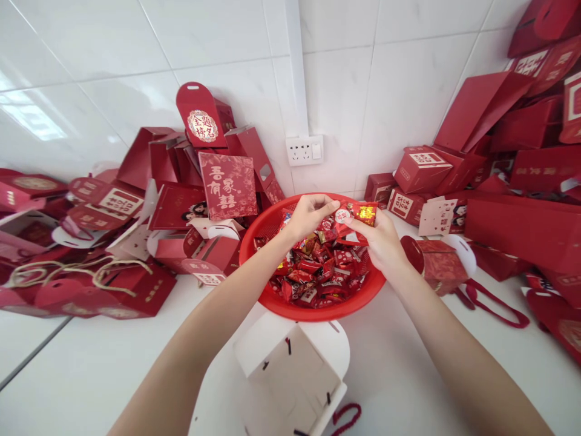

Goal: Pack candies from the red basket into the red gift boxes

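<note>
Over a red plastic basket [320,313] heaped with wrapped candies [313,275], both my hands are raised close together. My right hand [384,242] grips red candy packets [363,213], its thumb across them; one has gold print and another a round white label. My left hand [311,217] is closed in a pinch at the left edge of the labelled packet, fingertips touching it. In front of the basket, an open gift box [295,381] shows its pale inside, with dark cord ends poking through the walls and no candies visible in it.
Red gift boxes [227,184] are piled at left against the tiled wall, some with rope handles [109,275]. More red boxes [521,230] are stacked at right, near a dark red cord loop [497,306]. A wall socket [304,150] sits behind the basket.
</note>
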`<state>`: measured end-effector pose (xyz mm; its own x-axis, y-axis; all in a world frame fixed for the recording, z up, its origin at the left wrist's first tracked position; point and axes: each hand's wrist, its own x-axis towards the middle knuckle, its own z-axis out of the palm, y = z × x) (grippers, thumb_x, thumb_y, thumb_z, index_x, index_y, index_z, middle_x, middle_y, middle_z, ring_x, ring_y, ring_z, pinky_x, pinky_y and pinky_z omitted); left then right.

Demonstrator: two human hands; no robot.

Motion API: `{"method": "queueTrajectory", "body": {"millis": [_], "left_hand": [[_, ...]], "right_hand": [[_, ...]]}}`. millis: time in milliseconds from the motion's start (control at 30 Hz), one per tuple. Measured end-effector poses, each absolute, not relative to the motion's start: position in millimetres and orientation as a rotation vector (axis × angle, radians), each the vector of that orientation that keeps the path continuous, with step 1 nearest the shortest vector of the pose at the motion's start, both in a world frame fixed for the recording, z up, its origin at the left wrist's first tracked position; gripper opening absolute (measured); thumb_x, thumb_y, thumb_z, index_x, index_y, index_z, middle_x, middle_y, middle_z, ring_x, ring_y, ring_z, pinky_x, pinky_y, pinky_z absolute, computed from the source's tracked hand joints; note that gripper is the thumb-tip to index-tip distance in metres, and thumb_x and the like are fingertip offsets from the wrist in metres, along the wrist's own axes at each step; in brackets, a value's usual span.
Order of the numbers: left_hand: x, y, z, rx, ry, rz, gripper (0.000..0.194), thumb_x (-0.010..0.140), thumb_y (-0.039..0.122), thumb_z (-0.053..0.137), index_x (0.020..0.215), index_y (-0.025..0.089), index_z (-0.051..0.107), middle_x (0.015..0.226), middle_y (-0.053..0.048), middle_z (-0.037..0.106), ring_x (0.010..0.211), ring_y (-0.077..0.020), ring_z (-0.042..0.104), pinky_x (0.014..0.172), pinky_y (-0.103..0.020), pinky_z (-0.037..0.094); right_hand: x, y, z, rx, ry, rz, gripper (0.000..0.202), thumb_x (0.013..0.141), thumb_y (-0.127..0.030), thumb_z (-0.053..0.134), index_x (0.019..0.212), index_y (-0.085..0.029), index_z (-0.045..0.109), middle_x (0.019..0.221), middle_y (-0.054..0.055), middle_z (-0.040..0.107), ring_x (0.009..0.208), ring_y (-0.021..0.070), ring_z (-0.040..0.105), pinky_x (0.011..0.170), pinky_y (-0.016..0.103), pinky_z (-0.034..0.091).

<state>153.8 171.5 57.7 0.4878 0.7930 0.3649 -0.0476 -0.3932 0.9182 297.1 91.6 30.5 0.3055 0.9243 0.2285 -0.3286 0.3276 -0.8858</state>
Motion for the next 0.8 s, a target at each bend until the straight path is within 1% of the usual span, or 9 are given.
{"method": "queueTrajectory", "body": {"millis": [133,267,333,433,500,567,633,667,800], "left_hand": [[156.8,170.2,55.0,1.749,0.657,1.115,0.049,0.068,0.06,0.081,0.062,0.015,0.063,0.059,0.001,0.059,0.056,-0.0091,0.046,0.057,-0.024,0.038],[156.4,173.2,54.3,1.763,0.629,1.047,0.043,0.082,0.053,0.069,0.064,0.015,0.066,0.061,-0.001,0.065,0.058,-0.0112,0.055,0.061,-0.024,0.046],[154.4,174.5,52.7,1.814,0.61,0.802,0.032,0.084,0.041,0.065,0.067,0.015,0.07,0.065,-0.003,0.071,0.061,-0.0135,0.062,0.064,-0.025,0.05],[152.4,171.9,46.9,2.079,0.553,0.287,0.012,0.075,0.021,0.067,0.07,0.015,0.077,0.071,-0.004,0.076,0.067,-0.0157,0.069,0.068,-0.024,0.052],[153.3,167.5,42.5,2.262,0.528,0.098,0.014,0.07,0.011,0.068,0.074,0.016,0.08,0.076,-0.002,0.079,0.071,-0.0156,0.07,0.071,-0.022,0.051],[155.3,162.9,39.5,2.379,0.543,0.058,0.025,0.068,0.005,0.067,0.082,0.018,0.083,0.081,-0.002,0.081,0.073,-0.0158,0.07,0.071,-0.021,0.049],[157.6,159.9,38.6,2.483,0.577,0.03,0.032,0.07,0.003,0.066,0.091,0.018,0.083,0.086,-0.003,0.081,0.073,-0.0161,0.069,0.069,-0.022,0.047],[158.6,159.2,38.6,2.541,0.592,0.001,0.03,0.071,0.005,0.066,0.092,0.019,0.083,0.086,-0.003,0.081,0.071,-0.016,0.068,0.068,-0.023,0.045],[161.5,158.2,38.7,2.623,0.634,-0.105,0.004,0.072,0.021,0.078,0.073,0.02,0.081,0.07,-0.002,0.076,0.06,-0.0153,0.06,0.059,-0.026,0.038]], "right_hand": [[298.0,93.1,29.3,-0.84,-0.842,0.941,0.041,0.057,-0.029,0.093,0.09,-0.02,0.072,0.091,0.002,0.079,0.085,0.0229,0.073,0.086,0.04,0.058],[301.2,96.4,26.7,-0.822,-0.734,0.852,0.036,0.058,-0.027,0.09,0.088,-0.021,0.07,0.088,0.0,0.078,0.08,0.0216,0.073,0.082,0.04,0.059],[302.7,97.7,26.1,-0.812,-0.689,0.822,0.034,0.058,-0.026,0.088,0.085,-0.021,0.069,0.087,0.0,0.078,0.079,0.0205,0.072,0.082,0.039,0.06],[303.7,98.5,26.6,-0.799,-0.658,0.809,0.03,0.059,-0.025,0.088,0.082,-0.021,0.068,0.084,-0.001,0.077,0.077,0.0192,0.072,0.08,0.037,0.06],[303.5,98.5,27.0,-0.798,-0.65,0.824,0.031,0.058,-0.025,0.088,0.081,-0.021,0.068,0.082,-0.001,0.077,0.075,0.0191,0.072,0.079,0.036,0.06],[303.3,98.2,27.1,-0.808,-0.657,0.836,0.031,0.057,-0.024,0.088,0.081,-0.022,0.067,0.082,-0.002,0.077,0.075,0.0195,0.072,0.078,0.037,0.06],[303.3,98.1,27.0,-0.815,-0.672,0.835,0.032,0.057,-0.025,0.088,0.08,-0.022,0.067,0.081,-0.002,0.077,0.074,0.0197,0.072,0.078,0.037,0.061],[303.4,98.0,27.0,-0.817,-0.681,0.835,0.032,0.057,-0.025,0.088,0.08,-0.022,0.066,0.081,-0.002,0.077,0.075,0.0197,0.072,0.079,0.037,0.061],[303.9,97.8,27.1,-0.816,-0.69,0.839,0.032,0.057,-0.025,0.088,0.081,-0.022,0.067,0.08,-0.002,0.076,0.076,0.0193,0.072,0.078,0.036,0.06]]}}
